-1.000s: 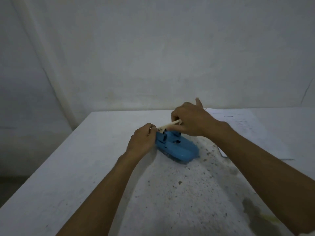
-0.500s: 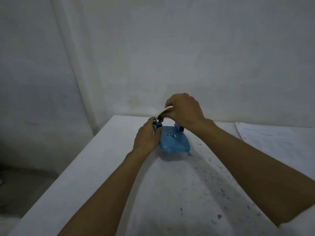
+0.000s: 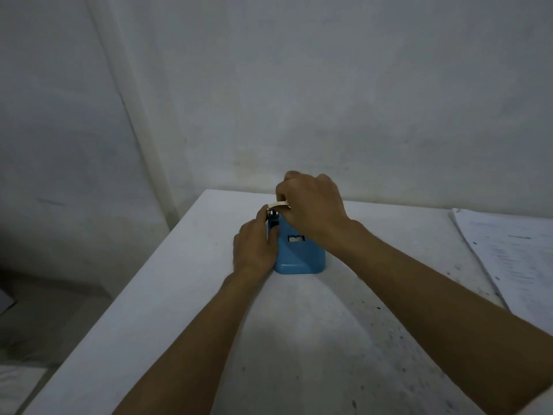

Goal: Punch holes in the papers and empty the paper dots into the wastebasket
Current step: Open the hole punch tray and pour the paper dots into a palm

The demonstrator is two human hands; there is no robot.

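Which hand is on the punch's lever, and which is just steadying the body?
The right hand grips the pale lever from above, at the hole punch's far end. The left hand rests lower, against the blue body's left side.

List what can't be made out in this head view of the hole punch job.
- Hole punch: its far end and lever are covered by the right hand and left hand.
- Papers: cut off by the right edge; print too small to read.
- Wastebasket: nowhere in view.
- Paper in the punch slot: hidden by the hands.
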